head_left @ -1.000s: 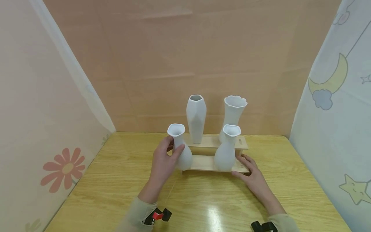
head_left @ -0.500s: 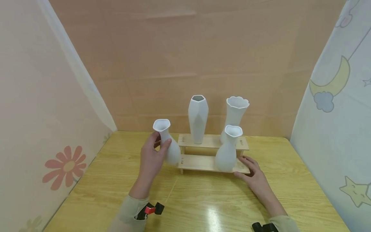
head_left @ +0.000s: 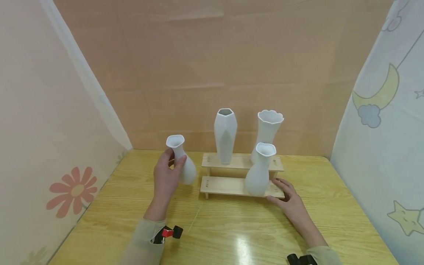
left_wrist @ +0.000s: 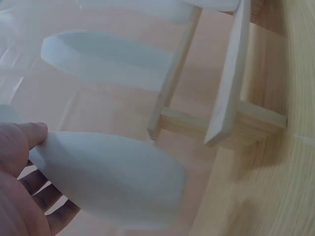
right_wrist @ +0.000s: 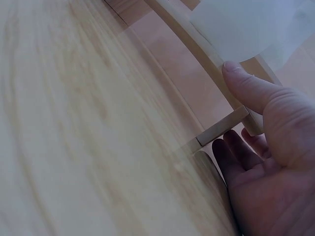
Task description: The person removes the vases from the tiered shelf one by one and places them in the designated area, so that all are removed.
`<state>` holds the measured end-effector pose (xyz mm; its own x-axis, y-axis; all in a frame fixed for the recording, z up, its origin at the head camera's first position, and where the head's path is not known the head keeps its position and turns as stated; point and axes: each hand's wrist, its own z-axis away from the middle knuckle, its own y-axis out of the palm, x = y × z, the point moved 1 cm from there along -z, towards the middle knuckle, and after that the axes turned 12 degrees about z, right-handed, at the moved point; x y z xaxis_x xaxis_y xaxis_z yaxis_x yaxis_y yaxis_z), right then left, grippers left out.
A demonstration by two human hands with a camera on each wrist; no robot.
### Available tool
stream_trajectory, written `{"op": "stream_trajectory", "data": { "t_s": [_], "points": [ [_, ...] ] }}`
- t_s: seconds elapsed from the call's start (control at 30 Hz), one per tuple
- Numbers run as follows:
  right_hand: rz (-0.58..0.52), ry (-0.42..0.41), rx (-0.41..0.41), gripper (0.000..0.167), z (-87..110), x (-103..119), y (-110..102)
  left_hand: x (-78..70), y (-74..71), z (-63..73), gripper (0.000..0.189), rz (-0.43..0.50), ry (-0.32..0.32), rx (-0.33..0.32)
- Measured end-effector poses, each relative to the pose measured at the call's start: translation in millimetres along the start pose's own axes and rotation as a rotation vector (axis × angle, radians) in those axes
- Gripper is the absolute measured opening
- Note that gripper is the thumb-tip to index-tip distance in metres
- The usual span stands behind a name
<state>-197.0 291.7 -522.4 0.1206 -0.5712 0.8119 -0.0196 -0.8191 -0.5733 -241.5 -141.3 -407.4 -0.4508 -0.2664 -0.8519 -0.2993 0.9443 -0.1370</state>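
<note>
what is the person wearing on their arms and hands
Both hands are bare: no gloves, rings or watches show. The left hand comes out of a light beige long sleeve, with a small black clip-like mount with a red part at the wrist. The right hand has the same beige sleeve, with a black mount at its cuff.

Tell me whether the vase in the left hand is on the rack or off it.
Off: the left hand holds the vase left of the wooden rack.

White vases, pale wooden rack, yellow wood-grain table, flower-print curtain, moon-and-star curtain
</note>
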Motion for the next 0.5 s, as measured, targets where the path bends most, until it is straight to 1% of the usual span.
{"op": "stream_trajectory", "data": {
  "t_s": [0.1,0.27,0.5],
  "points": [
    [-0.002,0.003,-0.002,0.076,-0.5,-0.8,0.2,6.5,0.7,-3.0,0.042,-0.013,-0.009,0.000],
    [0.003,0.008,0.005,0.075,-0.5,-2.4,0.5,21.3,3.9,-10.6,0.043,-0.031,-0.009,-0.003],
    [0.005,0.011,0.009,0.074,-0.2,-2.4,0.1,41.4,9.6,-20.1,0.044,-0.004,-0.028,-0.009]
  ]
}}
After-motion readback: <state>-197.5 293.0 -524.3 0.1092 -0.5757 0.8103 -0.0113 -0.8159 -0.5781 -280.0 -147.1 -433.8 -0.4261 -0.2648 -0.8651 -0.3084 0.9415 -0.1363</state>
